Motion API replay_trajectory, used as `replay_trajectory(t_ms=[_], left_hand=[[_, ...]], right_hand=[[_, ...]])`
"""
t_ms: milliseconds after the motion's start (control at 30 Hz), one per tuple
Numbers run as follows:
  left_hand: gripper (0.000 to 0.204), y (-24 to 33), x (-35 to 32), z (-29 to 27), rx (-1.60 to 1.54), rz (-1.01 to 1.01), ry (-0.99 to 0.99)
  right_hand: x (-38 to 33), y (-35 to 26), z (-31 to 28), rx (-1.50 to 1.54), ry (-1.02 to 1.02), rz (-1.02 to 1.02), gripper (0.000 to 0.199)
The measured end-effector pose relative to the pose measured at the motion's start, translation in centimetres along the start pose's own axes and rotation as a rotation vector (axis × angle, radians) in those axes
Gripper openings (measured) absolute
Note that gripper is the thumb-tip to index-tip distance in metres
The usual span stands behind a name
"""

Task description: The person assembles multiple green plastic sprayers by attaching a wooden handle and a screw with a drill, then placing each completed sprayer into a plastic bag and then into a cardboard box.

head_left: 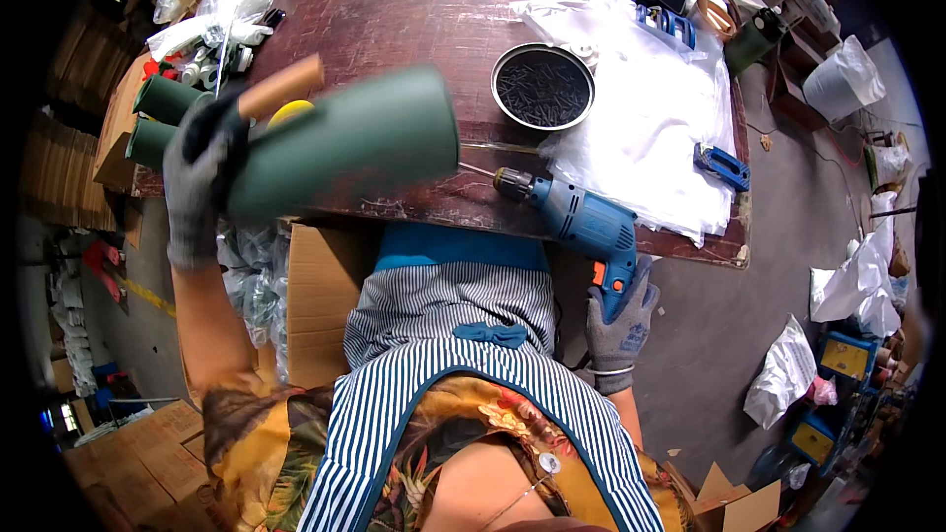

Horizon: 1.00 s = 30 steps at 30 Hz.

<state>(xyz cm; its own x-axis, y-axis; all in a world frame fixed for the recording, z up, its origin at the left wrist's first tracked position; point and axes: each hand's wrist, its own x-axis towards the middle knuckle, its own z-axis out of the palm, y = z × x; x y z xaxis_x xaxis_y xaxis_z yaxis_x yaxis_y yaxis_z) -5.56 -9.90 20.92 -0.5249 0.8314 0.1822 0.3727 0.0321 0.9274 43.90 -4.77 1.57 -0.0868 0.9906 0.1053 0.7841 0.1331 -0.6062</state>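
My left hand [191, 199], in a grey and black glove, grips a green cylinder [360, 143] by its left end. Motion blurs the cylinder; a light wooden handle [283, 87] sticks out beside its upper edge. At the table's front edge my gloved right hand [623, 333] is closed around the grip of a blue power drill [594, 222]. The drill's long thin bit points left, its tip close to the cylinder's right end; whether they touch I cannot tell. Behind the drill stands a round bowl [495, 99] full of dark screws [544, 85].
White plastic bags [650, 113] cover the table's right side, with a blue hand tool [722, 167] at their edge. More green cylinders [169, 99] lie at the left. Below the dark red table [394, 10], an open carton [320, 300] stands beside plastic-wrapped items [258, 276].
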Motion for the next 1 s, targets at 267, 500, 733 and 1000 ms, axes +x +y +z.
replay_trajectory(t_ms=[267,500,733,1000], left_hand=[[0.04,-15.7,-8.1,10.5,0.037,-0.179,-0.366],[0.033,-7.8,1.5,19.0,0.485,0.316,-0.203],[0.039,-7.2,7.3,34.8,1.234,0.344,-0.144],[0.023,-10.5,7.7,31.1,-0.17,0.055,-0.225]], right_hand=[[1.2,1.3,0.4,0.082,-0.057,-0.144,0.098],[1.2,1.9,0.2,0.045,-0.085,-0.151,0.1],[1.2,2.0,0.2,0.041,-0.11,-0.144,0.101],[1.1,3.0,1.7,0.258,-0.085,-0.112,0.103]])
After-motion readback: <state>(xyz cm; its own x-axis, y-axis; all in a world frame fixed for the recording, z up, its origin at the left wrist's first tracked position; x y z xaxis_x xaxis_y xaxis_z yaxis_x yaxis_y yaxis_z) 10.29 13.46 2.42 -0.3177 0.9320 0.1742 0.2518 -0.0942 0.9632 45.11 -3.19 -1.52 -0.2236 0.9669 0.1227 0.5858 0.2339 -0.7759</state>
